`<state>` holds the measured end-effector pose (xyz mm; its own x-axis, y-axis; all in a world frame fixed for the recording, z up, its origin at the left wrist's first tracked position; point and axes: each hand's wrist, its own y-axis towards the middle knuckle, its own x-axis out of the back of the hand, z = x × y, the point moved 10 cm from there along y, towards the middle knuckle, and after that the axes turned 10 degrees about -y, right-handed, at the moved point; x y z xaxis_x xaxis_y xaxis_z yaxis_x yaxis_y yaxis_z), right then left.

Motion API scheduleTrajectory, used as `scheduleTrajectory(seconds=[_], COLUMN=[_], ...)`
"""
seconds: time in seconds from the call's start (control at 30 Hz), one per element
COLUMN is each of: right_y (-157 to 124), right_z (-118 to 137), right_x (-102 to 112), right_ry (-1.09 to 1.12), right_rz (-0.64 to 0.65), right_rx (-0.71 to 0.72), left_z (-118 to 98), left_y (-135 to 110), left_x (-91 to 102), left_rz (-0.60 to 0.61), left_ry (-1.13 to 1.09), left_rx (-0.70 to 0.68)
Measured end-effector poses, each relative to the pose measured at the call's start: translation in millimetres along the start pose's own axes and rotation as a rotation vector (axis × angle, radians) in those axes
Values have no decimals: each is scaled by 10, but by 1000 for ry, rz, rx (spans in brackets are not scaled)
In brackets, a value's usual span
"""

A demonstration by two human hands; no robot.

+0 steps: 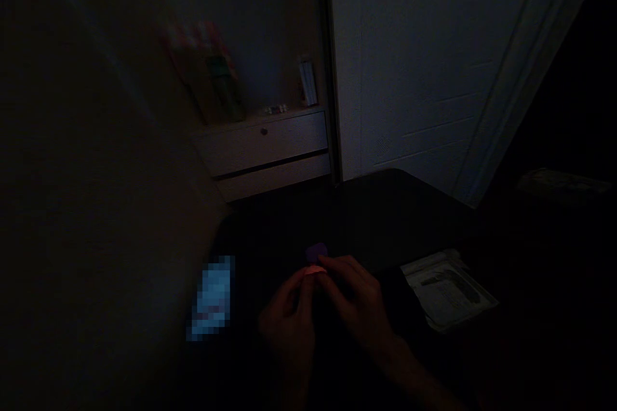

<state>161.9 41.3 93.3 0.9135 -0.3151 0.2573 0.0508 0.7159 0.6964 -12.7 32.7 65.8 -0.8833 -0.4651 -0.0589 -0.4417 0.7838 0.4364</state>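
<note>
The scene is very dark. My left hand and my right hand meet above the dark table, with fingertips pinched together. Between them is a small pinkish-red piece, lit brighter than its surroundings; it may be paper, but I cannot make out its kind. Both hands grip it, the left from below left and the right from the right side. Just beyond the fingertips is a small purple, rounded piece, close to my right index finger. Whether it lies on the table or touches the hand, I cannot tell.
A pixelated bright blue patch glows at left. To the right lies a flat packet with dark printing. Behind the dark tabletop stand a drawer cabinet with books on it and a pale door.
</note>
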Motion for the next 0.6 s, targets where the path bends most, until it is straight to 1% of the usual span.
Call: scheduleTrajectory(seconds=[0.07, 0.1, 0.17, 0.27, 0.33, 0.4, 0.43, 0.6], right_y=[10, 15, 26, 33, 31, 27, 26, 31], right_z=[11, 21, 44, 60, 70, 66, 55, 8], right_x=[1, 7, 29, 73, 81, 69, 59, 5], right_ry=[8, 5, -17, -75, -100, -100, -92, -38], right_rz=[2, 4, 6, 2, 6, 13, 17, 19], right_rx=[6, 14, 35, 55, 71, 70, 60, 8], left_z=[51, 63, 56, -50, -166, -247, -258, -178], left_y=[-6, -3, 13, 37, 43, 42, 42, 19], left_x=[17, 7, -50, -135, -151, -145, -135, -51], left_rz=[-24, -15, 46, 148, 169, 162, 149, 46], left_ry=[-46, -62, -68, -8, 52, 99, 114, 116], left_rx=[39, 43, 26, -69, -162, -218, -221, -161])
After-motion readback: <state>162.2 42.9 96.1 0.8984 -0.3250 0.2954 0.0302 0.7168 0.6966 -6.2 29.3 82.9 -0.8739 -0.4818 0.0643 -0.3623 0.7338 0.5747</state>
